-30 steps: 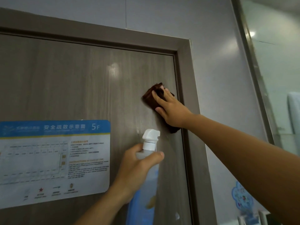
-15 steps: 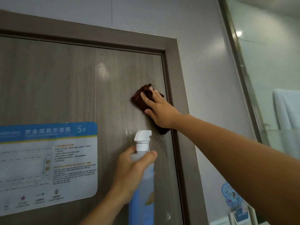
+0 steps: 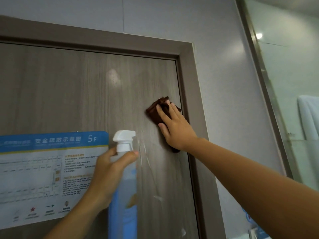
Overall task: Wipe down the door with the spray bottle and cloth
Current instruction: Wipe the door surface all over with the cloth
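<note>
A grey-brown wood-grain door fills the left and middle of the head view. My right hand presses a dark brown cloth flat against the door near its right edge, fingers straight and spread. My left hand grips a clear spray bottle with a white trigger head, held upright in front of the door below the cloth. Wet streaks shine on the door beside the nozzle.
A blue and white evacuation plan sign is stuck on the door at the left. The door frame runs down just right of the cloth. A grey wall and a glass partition stand at the right.
My right hand has slid the cloth a little down the door beside the frame. The bottle stays in my left hand. The view has shifted downward and left.
</note>
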A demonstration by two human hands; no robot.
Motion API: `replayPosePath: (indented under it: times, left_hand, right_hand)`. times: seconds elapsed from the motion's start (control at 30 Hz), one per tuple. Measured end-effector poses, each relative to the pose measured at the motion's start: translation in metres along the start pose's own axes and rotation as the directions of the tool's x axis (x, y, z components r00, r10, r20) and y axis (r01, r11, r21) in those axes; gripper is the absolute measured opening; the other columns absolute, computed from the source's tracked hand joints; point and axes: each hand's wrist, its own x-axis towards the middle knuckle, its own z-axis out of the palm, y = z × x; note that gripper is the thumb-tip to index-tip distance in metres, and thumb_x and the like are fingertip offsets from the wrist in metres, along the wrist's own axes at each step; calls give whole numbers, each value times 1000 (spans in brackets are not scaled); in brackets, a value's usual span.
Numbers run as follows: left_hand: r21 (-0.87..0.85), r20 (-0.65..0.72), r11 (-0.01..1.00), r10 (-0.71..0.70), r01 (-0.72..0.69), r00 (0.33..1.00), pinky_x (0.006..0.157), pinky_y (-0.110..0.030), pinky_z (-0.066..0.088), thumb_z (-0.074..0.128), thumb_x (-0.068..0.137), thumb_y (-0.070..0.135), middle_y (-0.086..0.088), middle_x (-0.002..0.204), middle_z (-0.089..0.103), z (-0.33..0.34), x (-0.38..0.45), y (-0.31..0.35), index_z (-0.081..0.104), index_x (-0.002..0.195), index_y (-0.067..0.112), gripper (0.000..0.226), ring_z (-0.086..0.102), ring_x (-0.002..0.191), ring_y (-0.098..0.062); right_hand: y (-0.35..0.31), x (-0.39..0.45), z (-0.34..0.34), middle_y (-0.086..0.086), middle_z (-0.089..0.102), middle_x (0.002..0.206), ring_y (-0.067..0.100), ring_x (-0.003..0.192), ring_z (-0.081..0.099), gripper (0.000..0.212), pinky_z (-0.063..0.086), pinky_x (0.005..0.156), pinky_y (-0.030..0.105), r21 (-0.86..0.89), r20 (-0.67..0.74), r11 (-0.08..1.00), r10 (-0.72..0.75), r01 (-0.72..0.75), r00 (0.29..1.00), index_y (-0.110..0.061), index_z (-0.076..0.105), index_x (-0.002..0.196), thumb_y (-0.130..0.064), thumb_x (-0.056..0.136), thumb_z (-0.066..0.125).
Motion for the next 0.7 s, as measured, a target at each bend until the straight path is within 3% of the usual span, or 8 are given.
replayPosePath:
  times: [0.1, 0.2, 0.33, 0.4, 0.53, 0.6, 0.7]
  left_hand:
    - [40, 42, 999, 1, -3, 999, 64, -43, 57, 83, 59, 50, -26, 82, 73, -35, 15, 13, 73, 86, 7, 52, 71, 66, -34]
    - [71, 92, 997, -16, 10, 996, 71, -45, 57, 87, 51, 51, -26, 82, 74, -61, 28, 28, 73, 95, 4, 66, 72, 65, -34]
    - [26, 41, 998, -64, 63, 997, 70, -42, 58, 88, 48, 50, -20, 79, 74, -79, 45, 37, 72, 106, 2, 77, 71, 63, -30]
    - [17, 40, 995, -94, 94, 995, 72, -44, 58, 89, 47, 51, -20, 79, 74, -84, 48, 36, 72, 107, 6, 77, 71, 62, -30]
    - [6, 76, 995, -95, 95, 993, 67, -42, 60, 97, 25, 65, -21, 82, 73, -92, 47, 33, 75, 109, 9, 103, 71, 65, -32]
    - [4, 83, 995, -95, 95, 992, 66, -41, 60, 98, 28, 62, -21, 82, 73, -93, 48, 31, 74, 109, 8, 100, 71, 64, -31]
    - [26, 79, 997, -72, 70, 994, 71, -44, 58, 88, 52, 51, -23, 82, 73, -91, 48, 24, 72, 111, 3, 78, 70, 65, -32]
  right_hand:
    - [-9, -32, 21, 7, 1, 173, 24, 159, -2, 62, 13, 129, 46, 10, -84, 998, 63, -62, 994, -29, 10, 165, -47, 108, 27]
    - [-24, -68, 39, 6, 4, 173, 22, 159, -3, 62, 8, 129, 41, 31, -137, 992, 123, -120, 983, -27, 12, 165, -44, 108, 31]
    - [-40, -103, 58, 6, 5, 172, 20, 159, -6, 61, 5, 128, 39, -1, -140, 986, 166, -167, 976, -26, 11, 165, -44, 109, 28]
    - [-47, -110, 64, 6, 5, 172, 19, 159, -7, 61, 3, 127, 39, 7, -125, 981, 193, -194, 973, -28, 9, 165, -46, 109, 24]
    - [-48, -86, 59, 6, 8, 172, 22, 159, -2, 59, 4, 127, 40, 25, -152, 980, 198, -196, 968, -28, 14, 165, -45, 108, 24]
    - [-47, -60, 52, 7, 8, 172, 24, 159, 0, 60, 7, 128, 42, 37, -185, 974, 225, -222, 957, -27, 15, 165, -44, 108, 24]
    - [-53, -24, 46, 11, 7, 172, 27, 159, 1, 62, 15, 128, 48, 95, -236, 939, 345, -332, 909, -26, 13, 165, -44, 106, 22]
